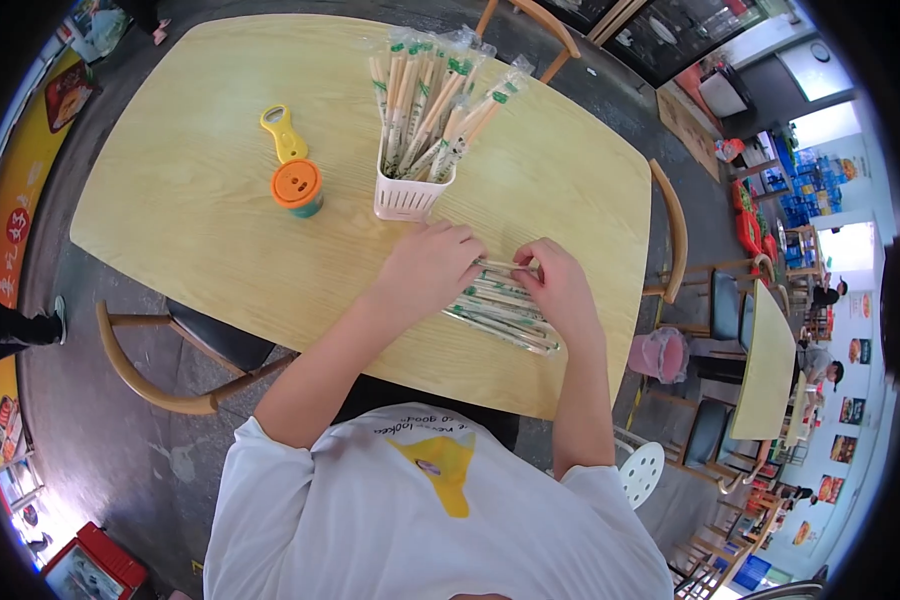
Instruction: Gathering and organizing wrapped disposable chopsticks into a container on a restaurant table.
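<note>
A row of paper-and-plastic wrapped chopsticks (505, 312) lies side by side on the table, close to my body. My left hand (432, 268) is bent over the row's left end, its fingers curled at the tip of a wrapped pair along the far side. At the other end of that pair, my right hand (558, 288) pinches with thumb and fingers. The fingertips partly cover what they grip. Just beyond my left hand stands a white slotted plastic basket (406, 200), packed with upright wrapped chopsticks (430, 115) that have green-printed sleeves and clear tops.
Left of the basket, an orange-lidded small jar (297, 187) stands beside a yellow bottle opener or peeler (285, 135) on the wooden table (190, 130). Wooden chairs (205, 402) surround the table. A pink bin (658, 354) is on the floor at right. Another person's leg (20, 335) shows far left.
</note>
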A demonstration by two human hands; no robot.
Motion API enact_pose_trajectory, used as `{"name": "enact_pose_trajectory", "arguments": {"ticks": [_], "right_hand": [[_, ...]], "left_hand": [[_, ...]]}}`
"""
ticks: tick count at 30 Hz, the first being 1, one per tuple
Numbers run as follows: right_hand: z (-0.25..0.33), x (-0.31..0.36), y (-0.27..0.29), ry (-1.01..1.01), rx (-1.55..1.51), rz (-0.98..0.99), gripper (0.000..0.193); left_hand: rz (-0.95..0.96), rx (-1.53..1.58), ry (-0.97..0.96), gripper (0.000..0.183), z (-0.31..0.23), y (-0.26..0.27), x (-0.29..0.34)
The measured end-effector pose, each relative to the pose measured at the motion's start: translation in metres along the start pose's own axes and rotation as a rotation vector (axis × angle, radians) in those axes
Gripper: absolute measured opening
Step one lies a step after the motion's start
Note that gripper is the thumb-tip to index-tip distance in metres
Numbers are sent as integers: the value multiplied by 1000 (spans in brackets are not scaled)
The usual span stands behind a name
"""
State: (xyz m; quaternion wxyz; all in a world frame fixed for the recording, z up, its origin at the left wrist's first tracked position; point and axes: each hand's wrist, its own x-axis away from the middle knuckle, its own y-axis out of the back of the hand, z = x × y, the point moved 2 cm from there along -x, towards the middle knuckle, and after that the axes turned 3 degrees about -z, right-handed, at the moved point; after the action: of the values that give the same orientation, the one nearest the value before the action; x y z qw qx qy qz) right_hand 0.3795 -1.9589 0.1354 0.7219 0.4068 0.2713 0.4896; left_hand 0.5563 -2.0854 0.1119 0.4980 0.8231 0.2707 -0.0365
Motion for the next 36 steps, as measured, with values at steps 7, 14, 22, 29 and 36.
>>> {"name": "enact_pose_trajectory", "arguments": {"ticks": [7, 14, 22, 29, 36], "right_hand": [[21, 3, 10, 181, -50, -14, 14], [67, 1, 43, 345, -237, -76, 16], [163, -26, 74, 736, -371, -467, 21], [188, -68, 59, 693, -495, -489, 18], [180, -79, 43, 602, -481, -471, 17]], "left_hand": [[-44, 173, -13, 14, -6, 22, 5], [-272, 562, 50, 12, -26, 66, 6], [-741, 490, -297, 23, -50, 166, -7], [-854, 157, -296, 23, -36, 195, -26], [-819, 233, -182, 19, -15, 181, -33]]}}
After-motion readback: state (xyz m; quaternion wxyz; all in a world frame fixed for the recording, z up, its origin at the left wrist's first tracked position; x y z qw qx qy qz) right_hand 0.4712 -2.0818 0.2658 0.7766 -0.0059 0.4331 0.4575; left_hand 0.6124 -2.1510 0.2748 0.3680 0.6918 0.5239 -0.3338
